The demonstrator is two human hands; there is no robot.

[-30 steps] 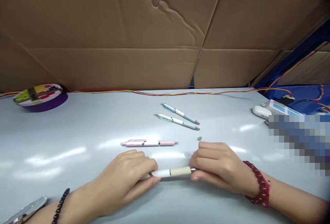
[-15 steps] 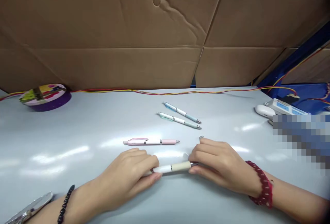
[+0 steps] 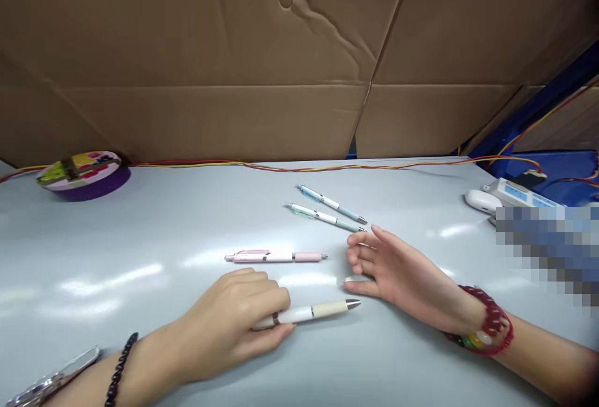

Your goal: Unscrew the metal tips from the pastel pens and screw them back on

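My left hand [image 3: 243, 316] is closed around the rear part of a cream and white pen [image 3: 327, 309], whose metal tip points right. The pen's clip end is hidden under my fingers. To the right of that tip, my right hand [image 3: 388, 269] is turned palm toward the left, fingers curved and apart, holding nothing. A pink and white pen [image 3: 278, 257] lies just beyond my left hand. Farther back are a green and white pen [image 3: 322, 216] and a blue and white pen [image 3: 330, 202], lying side by side at a slant. My right fingertips are near the green pen's tip.
A purple round box [image 3: 88, 187] with a fruit-patterned lid stands at the back left. Red and yellow wires [image 3: 299, 168] run along the cardboard wall [image 3: 210, 120]. At right are a white mouse-like object [image 3: 482, 201] and a power strip [image 3: 519, 193]. A clear, shiny object [image 3: 56, 376] lies beside my left forearm.
My right hand has let go of the cream pen's tip end, rolled over and opened, uncovering the metal tip. My left hand keeps its grip in nearly the same spot.
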